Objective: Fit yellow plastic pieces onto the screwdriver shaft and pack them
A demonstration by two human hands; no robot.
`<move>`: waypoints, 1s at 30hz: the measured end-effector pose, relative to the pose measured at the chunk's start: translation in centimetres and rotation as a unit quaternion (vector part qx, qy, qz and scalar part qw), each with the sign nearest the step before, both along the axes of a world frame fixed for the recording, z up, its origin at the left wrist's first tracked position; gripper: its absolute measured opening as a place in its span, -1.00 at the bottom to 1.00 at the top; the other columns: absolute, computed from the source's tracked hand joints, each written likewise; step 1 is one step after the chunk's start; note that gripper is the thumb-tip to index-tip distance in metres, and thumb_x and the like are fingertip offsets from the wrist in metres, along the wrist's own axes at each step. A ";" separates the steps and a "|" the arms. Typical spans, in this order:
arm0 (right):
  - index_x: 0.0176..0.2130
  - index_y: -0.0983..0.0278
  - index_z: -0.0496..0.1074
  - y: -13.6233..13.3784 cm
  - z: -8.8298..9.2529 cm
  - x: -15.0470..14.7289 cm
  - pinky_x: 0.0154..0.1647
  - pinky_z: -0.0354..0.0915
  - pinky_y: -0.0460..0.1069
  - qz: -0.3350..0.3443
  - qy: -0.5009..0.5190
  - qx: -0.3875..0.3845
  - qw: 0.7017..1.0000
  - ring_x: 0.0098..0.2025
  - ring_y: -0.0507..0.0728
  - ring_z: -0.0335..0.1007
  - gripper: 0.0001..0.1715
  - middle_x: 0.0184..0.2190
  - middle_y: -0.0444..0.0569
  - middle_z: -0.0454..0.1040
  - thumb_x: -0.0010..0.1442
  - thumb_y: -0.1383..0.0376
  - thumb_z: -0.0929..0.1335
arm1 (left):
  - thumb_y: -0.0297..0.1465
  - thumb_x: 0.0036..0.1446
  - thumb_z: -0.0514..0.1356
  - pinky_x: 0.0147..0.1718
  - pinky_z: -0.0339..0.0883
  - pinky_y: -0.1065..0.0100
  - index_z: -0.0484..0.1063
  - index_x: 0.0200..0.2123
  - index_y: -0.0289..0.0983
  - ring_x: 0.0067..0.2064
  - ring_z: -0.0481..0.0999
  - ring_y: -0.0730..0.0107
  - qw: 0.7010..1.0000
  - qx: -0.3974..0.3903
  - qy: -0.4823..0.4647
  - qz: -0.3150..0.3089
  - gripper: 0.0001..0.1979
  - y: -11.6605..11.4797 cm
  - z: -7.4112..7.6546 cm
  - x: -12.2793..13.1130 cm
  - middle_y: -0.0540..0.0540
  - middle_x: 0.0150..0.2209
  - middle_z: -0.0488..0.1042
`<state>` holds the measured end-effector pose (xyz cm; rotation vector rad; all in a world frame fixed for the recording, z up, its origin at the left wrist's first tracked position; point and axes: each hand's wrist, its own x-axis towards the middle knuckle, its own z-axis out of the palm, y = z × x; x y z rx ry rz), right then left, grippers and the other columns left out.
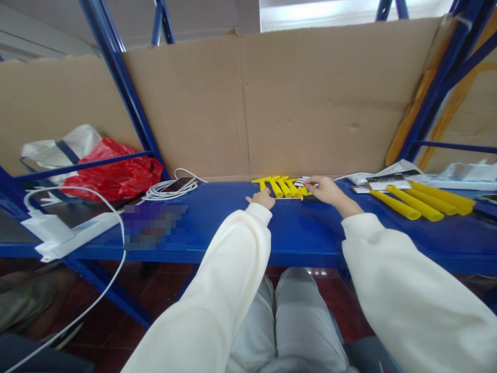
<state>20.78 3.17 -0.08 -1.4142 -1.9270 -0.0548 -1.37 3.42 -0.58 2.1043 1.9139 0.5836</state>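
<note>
A row of several yellow T-shaped plastic pieces (284, 188) lies at the back of the blue table, against the cardboard. My left hand (262, 199) rests at the lower end of the leftmost piece, its fingers apart and touching it. My right hand (324, 189) is at the row's right end, with thumb and fingers pinched at small white strips (300, 182) lying over the yellow pieces. Below that hand lies a screwdriver (309, 198) with a black handle, its thin shaft pointing left toward my left hand. The fingertips are small and partly hidden.
Yellow tapered tubes (417, 203) and a black-and-white packet (388, 181) lie on the right. Leftward are a coiled white cable (170, 190), a red plastic bag (112, 168) and a white power strip (83, 234). Blue rack posts (122, 88) and a cardboard wall (310, 98) bound the table.
</note>
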 end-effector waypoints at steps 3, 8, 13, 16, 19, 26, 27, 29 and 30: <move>-0.21 0.29 0.65 -0.1 -0.3 0.5 0.10 0.43 0.12 -0.001 0.033 0.007 0.999 -0.06 0.23 0.60 -0.71 -0.12 0.07 0.67 0.22 0.40 0.32 | -0.46 0.20 0.11 0.29 0.07 -0.18 0.44 0.19 -0.20 0.31 0.42 -0.07 0.999 -0.010 -0.022 0.021 -0.52 -0.2 0.3 0.0 -0.33 0.27 0.46; -0.27 0.28 0.65 0.8 -1.1 1.4 0.00 0.46 0.09 0.010 0.066 0.022 0.998 -0.16 0.21 0.60 -0.75 -0.22 0.04 0.68 0.18 0.39 0.34 | -0.50 0.21 0.15 0.24 0.16 -0.06 0.42 0.17 -0.23 0.27 0.46 -0.03 0.997 0.011 -0.043 0.066 -0.55 -0.4 0.3 0.1 -0.37 0.25 0.44; -0.31 0.27 0.65 1.9 -1.9 2.3 -0.07 0.47 0.10 -0.004 0.080 0.023 0.996 -0.25 0.22 0.58 -0.78 -0.31 0.04 0.67 0.16 0.36 0.36 | -0.55 0.26 0.11 0.16 0.22 0.01 0.42 0.08 -0.18 0.23 0.49 0.06 0.993 0.039 -0.050 0.097 -0.64 -0.1 -0.1 -0.3 -0.29 0.20 0.50; -0.32 0.26 0.65 2.1 -2.1 2.5 -0.09 0.47 0.11 0.001 0.088 0.021 0.996 -0.29 0.21 0.57 -0.80 -0.35 0.02 0.65 0.14 0.35 0.37 | -0.48 0.27 0.16 0.14 0.21 -0.01 0.39 0.07 -0.15 0.23 0.48 0.04 0.991 0.046 -0.053 0.111 -0.69 0.1 -0.2 -0.7 -0.26 0.17 0.54; -0.31 0.28 0.64 2.0 -2.1 2.5 -0.06 0.47 0.14 -0.006 0.097 0.005 0.995 -0.28 0.22 0.57 -0.80 -0.35 0.03 0.65 0.14 0.36 0.37 | -0.42 0.24 0.23 0.14 0.19 0.00 0.37 0.07 -0.17 0.26 0.45 0.01 0.990 0.048 -0.049 0.125 -0.68 0.2 -0.2 -0.9 -0.28 0.17 0.54; -0.29 0.29 0.61 1.7 -2.1 2.5 -0.08 0.48 0.12 -0.011 0.133 0.002 0.991 -0.28 0.20 0.57 -0.80 -0.36 0.04 0.63 0.13 0.39 0.36 | -0.38 0.20 0.25 0.14 0.18 -0.02 0.42 0.03 -0.20 0.25 0.44 -0.06 0.986 0.066 -0.065 0.135 -0.68 0.5 -0.2 -1.2 -0.32 0.14 0.57; -0.29 0.29 0.60 1.7 -2.1 2.5 -0.10 0.48 0.11 -0.011 0.145 0.003 0.989 -0.29 0.20 0.57 -0.81 -0.37 0.03 0.63 0.12 0.40 0.36 | -0.36 0.20 0.25 0.14 0.18 -0.03 0.43 0.04 -0.21 0.26 0.44 -0.07 0.986 0.068 -0.068 0.136 -0.67 0.6 -0.1 -1.3 -0.33 0.14 0.56; -0.28 0.29 0.59 1.8 -2.1 2.4 -0.13 0.48 0.10 -0.011 0.169 0.003 0.986 -0.31 0.18 0.57 -0.81 -0.39 0.02 0.62 0.12 0.41 0.36 | -0.33 0.22 0.23 0.15 0.17 -0.03 0.47 0.05 -0.24 0.25 0.44 -0.07 0.986 0.070 -0.072 0.135 -0.67 0.6 0.0 -1.3 -0.34 0.15 0.56; -0.28 0.29 0.58 1.8 -2.1 2.3 -0.14 0.48 0.10 -0.010 0.179 0.001 0.984 -0.33 0.17 0.56 -0.81 -0.39 0.01 0.62 0.11 0.42 0.36 | -0.32 0.23 0.22 0.16 0.17 -0.03 0.49 0.04 -0.25 0.24 0.46 -0.08 0.986 0.068 -0.073 0.133 -0.67 0.6 0.1 -1.4 -0.35 0.14 0.56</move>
